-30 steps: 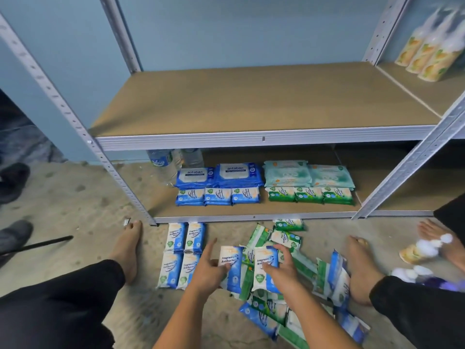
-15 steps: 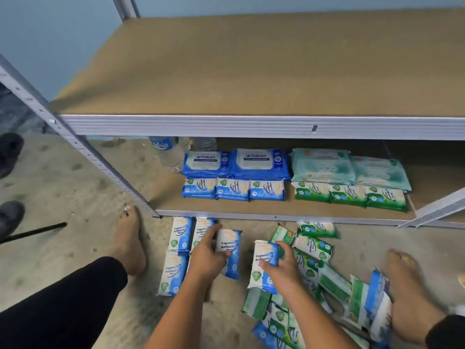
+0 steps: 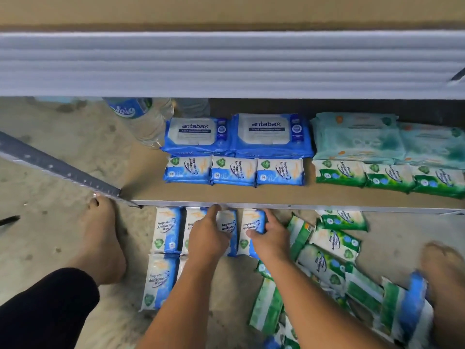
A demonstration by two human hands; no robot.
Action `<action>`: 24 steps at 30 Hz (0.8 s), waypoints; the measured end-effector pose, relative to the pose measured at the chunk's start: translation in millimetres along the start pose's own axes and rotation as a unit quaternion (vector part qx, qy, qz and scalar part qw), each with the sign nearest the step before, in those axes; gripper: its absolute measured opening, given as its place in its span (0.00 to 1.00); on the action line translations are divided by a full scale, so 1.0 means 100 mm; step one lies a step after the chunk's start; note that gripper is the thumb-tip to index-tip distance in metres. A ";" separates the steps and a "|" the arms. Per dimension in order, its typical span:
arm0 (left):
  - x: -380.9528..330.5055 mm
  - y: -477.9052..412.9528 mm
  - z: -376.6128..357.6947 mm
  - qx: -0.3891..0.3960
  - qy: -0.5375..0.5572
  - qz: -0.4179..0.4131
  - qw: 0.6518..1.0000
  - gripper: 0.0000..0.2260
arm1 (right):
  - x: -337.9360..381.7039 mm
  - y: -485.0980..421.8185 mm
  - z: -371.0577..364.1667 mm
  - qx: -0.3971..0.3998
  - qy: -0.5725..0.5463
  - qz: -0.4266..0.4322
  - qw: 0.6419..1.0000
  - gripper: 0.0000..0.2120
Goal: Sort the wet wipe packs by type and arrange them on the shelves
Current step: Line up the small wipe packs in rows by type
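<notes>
Concrete floor [image 3: 42,248] beneath low board shelf [image 3: 226,195]

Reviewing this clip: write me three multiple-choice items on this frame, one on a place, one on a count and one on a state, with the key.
1. Where do the two large blue antabax wipe packs lie?
A. on the floor
B. on the upper shelf
C. on the bottom brown shelf board

2. How many small blue wipe packs lie in the row just in front of them?
A. three
B. one
C. six

3. What is the right hand doing?
A. hanging empty
B. gripping a small blue-and-white wipe pack
C. lifting a bottle

Key: 1 C, they rest flat on the board, at its back. 2 A, three lie side by side. 3 B, its thumb and fingers are curled round the pack.
</notes>
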State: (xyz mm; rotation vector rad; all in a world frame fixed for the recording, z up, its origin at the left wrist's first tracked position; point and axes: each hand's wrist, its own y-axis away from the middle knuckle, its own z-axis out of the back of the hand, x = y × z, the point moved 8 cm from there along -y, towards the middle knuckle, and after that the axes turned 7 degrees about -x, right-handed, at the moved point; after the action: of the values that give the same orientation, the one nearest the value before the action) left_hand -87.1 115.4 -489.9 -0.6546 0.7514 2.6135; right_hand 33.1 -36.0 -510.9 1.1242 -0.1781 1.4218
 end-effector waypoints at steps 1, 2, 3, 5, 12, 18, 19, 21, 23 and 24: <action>-0.04 -0.02 -0.01 -0.004 -0.018 -0.011 1.000 0.29 | -0.01 -0.02 -0.02 -0.004 0.005 0.000 1.000 0.26; -0.09 -0.03 0.00 -0.008 -0.036 -0.023 0.999 0.30 | -0.03 -0.03 -0.04 -0.008 0.012 0.002 1.000 0.27; -0.12 -0.04 0.00 -0.011 -0.051 -0.034 0.998 0.31 | -0.04 -0.04 -0.04 -0.011 0.024 0.007 1.000 0.28; -0.15 -0.03 0.02 -0.019 -0.081 -0.044 0.996 0.31 | -0.04 -0.05 -0.05 -0.021 0.063 0.025 0.997 0.31; -0.16 -0.02 0.04 -0.031 -0.225 -0.080 0.971 0.16 | 0.00 -0.05 -0.08 -0.018 0.184 0.058 0.981 0.38; -0.14 -0.03 0.02 -0.029 -0.233 -0.073 0.969 0.15 | 0.05 -0.02 -0.09 -0.024 0.238 0.083 0.967 0.36; -0.14 -0.03 0.02 -0.029 -0.234 -0.075 0.969 0.15 | 0.06 -0.02 -0.08 -0.025 0.248 0.080 0.965 0.35; -0.14 -0.02 0.01 -0.028 -0.232 -0.076 0.969 0.15 | 0.08 0.00 -0.06 -0.028 0.276 0.075 0.958 0.32; -0.16 0.02 -0.01 -0.026 -0.232 -0.076 0.969 0.17 | 0.10 0.03 0.00 -0.036 0.288 0.072 0.954 0.30; -0.18 0.05 -0.03 -0.030 -0.231 -0.079 0.969 0.16 | 0.12 0.05 0.05 -0.042 0.284 0.070 0.955 0.30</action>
State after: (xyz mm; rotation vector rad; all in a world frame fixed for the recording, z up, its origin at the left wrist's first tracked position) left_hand -73.5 106.1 -480.7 -0.0977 0.4563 2.5026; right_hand 34.0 -32.7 -497.5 0.6051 0.0929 1.7898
